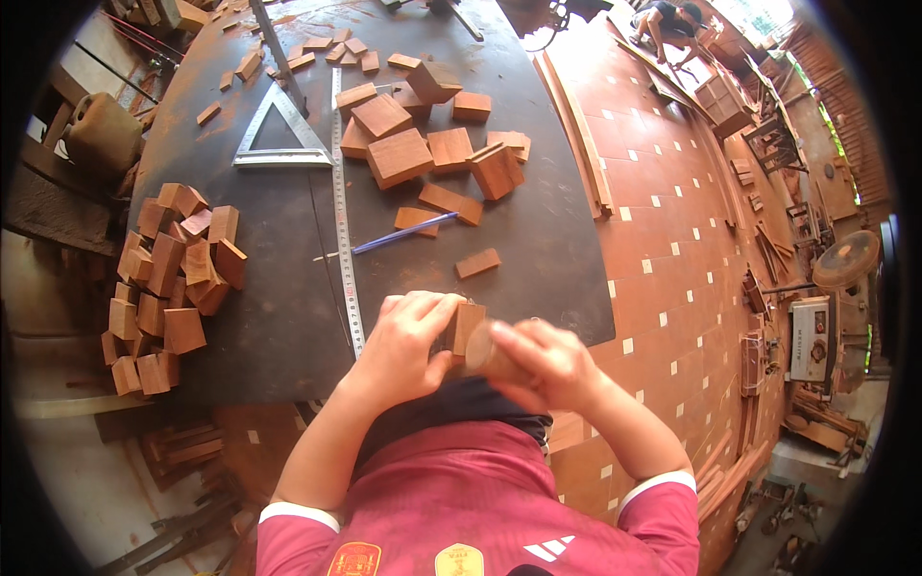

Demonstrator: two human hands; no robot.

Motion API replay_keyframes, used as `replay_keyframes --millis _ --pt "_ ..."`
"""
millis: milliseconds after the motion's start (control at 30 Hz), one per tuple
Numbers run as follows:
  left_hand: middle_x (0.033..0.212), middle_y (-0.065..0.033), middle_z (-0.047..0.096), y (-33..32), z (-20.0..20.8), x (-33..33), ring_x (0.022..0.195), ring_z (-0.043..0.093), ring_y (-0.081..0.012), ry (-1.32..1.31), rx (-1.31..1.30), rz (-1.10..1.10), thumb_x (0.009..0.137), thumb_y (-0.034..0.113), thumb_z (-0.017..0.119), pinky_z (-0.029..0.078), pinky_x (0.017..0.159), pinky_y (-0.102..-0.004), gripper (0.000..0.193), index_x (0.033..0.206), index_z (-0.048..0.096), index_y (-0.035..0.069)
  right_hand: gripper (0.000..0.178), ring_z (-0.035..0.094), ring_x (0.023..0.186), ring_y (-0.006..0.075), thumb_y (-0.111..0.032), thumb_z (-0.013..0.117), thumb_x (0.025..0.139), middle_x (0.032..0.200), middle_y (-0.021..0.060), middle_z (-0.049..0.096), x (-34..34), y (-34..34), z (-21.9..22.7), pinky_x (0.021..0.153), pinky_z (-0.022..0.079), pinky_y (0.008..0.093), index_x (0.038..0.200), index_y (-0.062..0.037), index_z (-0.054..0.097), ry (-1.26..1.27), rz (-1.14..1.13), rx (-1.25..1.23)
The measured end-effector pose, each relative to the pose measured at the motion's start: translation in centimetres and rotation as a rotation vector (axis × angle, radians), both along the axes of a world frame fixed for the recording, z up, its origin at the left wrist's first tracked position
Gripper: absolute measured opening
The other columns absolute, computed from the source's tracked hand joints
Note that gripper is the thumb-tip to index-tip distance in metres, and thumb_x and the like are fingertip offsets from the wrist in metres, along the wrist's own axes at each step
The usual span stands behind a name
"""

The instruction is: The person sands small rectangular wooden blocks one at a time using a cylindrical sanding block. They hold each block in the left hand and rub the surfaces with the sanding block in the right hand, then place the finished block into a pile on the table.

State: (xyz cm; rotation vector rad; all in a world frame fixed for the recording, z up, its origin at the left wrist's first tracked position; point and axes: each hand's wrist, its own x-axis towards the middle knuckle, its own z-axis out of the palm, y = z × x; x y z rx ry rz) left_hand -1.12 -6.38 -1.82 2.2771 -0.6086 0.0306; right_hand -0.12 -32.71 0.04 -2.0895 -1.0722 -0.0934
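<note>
Close to my body, at the table's near edge, my left hand [411,341] grips a small reddish-brown wooden block [467,324] between thumb and fingers. My right hand [549,363] is closed around a tan piece with a rounded end [483,348], pressed up against or just beside the block. Motion blurs that piece, so its kind does not show. Beyond my hands lie a loose wooden block [477,263] and a blue pen [403,232]. A steel ruler [341,206] runs away from me, just left of them.
On the dark table [279,288], a pile of wooden blocks [165,278] sits at the left, with more blocks [400,158] scattered at the far middle. A metal triangle square [281,156] lies beside the ruler. Rightward are long planks [576,134], a floor fan [845,259] and another person [665,24].
</note>
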Motion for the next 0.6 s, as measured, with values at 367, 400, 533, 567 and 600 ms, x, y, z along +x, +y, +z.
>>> replay_keyframes --millis 367,400,533,567,600 --pt "0.124 -0.0159 0.071 -0.7 -0.3 -0.4 0.121 0.065 -0.0346 0.003 -0.050 0.063 0.076 0.017 0.090 0.044 0.107 -0.0446 0.064 0.134 0.066 0.002 0.080 0.073 0.087 0.0374 -0.011 0.090 0.079 0.102 0.0215 0.072 0.6 0.9 -0.4 0.074 0.062 0.0430 0.150 0.0011 0.057 -0.001 -0.170 0.013" --pt "0.123 -0.0159 0.071 -0.6 -0.4 -0.5 0.120 0.065 -0.0346 0.000 -0.047 0.069 0.075 0.019 0.091 0.045 0.107 -0.0446 0.065 0.132 0.067 0.002 0.080 0.073 0.088 0.0378 -0.011 0.090 0.079 0.103 0.0218 0.072 0.4 1.1 -0.4 0.074 0.062 0.0430 0.150 0.0017 0.057 0.009 -0.183 0.033" --pt "0.122 -0.0158 0.072 -0.2 -1.4 -0.7 0.116 0.067 -0.0354 -0.026 -0.074 0.146 0.069 0.026 0.098 0.048 0.104 -0.0450 0.067 0.125 0.069 0.003 0.080 0.075 0.089 0.0381 -0.010 0.090 0.079 0.108 0.0247 0.073 -1.3 1.6 0.3 0.077 0.062 0.0426 0.150 0.0047 0.056 0.039 -0.137 0.077" --pt "0.122 -0.0158 0.072 -0.2 -1.6 -0.7 0.115 0.067 -0.0357 -0.035 -0.091 0.176 0.067 0.028 0.099 0.049 0.102 -0.0451 0.068 0.122 0.069 0.003 0.080 0.075 0.089 0.0379 -0.010 0.090 0.079 0.108 0.0247 0.073 -1.5 1.3 0.2 0.078 0.062 0.0423 0.150 0.0048 0.056 0.019 -0.196 0.083" --pt "0.121 -0.0148 0.073 -0.3 -1.4 -0.8 0.111 0.069 -0.0368 -0.071 -0.061 0.259 0.064 0.033 0.103 0.052 0.098 -0.0468 0.072 0.119 0.067 0.005 0.080 0.075 0.090 0.0377 -0.010 0.090 0.080 0.109 0.0247 0.073 -1.6 0.7 0.1 0.079 0.062 0.0420 0.150 0.0050 0.056 -0.002 -0.254 0.089"
